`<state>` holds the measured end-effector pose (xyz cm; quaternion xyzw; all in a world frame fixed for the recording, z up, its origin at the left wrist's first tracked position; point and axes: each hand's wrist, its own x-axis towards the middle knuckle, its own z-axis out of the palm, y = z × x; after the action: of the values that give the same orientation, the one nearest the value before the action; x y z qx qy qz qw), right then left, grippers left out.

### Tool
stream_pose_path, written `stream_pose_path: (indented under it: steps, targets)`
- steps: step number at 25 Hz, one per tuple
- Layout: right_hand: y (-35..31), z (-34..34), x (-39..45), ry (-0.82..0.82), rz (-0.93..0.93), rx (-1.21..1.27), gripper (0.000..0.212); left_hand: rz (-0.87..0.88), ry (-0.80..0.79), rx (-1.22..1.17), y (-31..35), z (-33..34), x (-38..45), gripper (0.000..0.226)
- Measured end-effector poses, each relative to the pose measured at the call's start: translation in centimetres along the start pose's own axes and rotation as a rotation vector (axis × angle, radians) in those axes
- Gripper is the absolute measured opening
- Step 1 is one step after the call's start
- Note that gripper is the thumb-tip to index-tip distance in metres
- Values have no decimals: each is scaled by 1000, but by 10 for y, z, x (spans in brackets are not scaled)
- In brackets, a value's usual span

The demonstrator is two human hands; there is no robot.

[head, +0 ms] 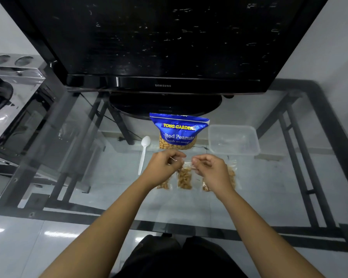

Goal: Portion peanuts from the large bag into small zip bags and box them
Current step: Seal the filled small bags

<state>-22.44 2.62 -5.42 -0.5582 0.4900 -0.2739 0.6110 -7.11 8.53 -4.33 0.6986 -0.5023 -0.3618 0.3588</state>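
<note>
Both hands, left (165, 164) & right (207, 167), pinch the small clear peanut-filled zip bag (184, 177) top; a partial seal prob spills nuts.

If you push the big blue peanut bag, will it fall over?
Probably. The big blue peanut bag stands upright on smooth glass, so a high push might tip it. A low nudge would likely slide it. Its soft, creased top suggests it would crumple rather than stay stiff.

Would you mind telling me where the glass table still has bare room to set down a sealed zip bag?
Bare glass lies left of the white spoon and along the near table edge below the hands. It is crowded mid-table: the peanut bag, clear box and filled zip bags sit close together.
</note>
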Motion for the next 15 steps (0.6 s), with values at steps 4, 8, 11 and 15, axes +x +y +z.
stream_pose_path:
  steps: [4, 8, 11, 15]
  targets:
    - [-5, 8, -1, 7, -77, -78, 9, 92, -6, 160, 13, -3, 1, 11]
    - [-9, 9, -3, 101, -226, -382, 5, 144, 21, 303, 13, -3, 2, 13]
    - [-13, 5, -4, 137, -267, -396, 7, 156, 27, 335, 7, -7, 2, 14]
    - [-12, 1, -3, 106, -236, -380, 6, 143, 83, 298, 1, -11, -2, 16]
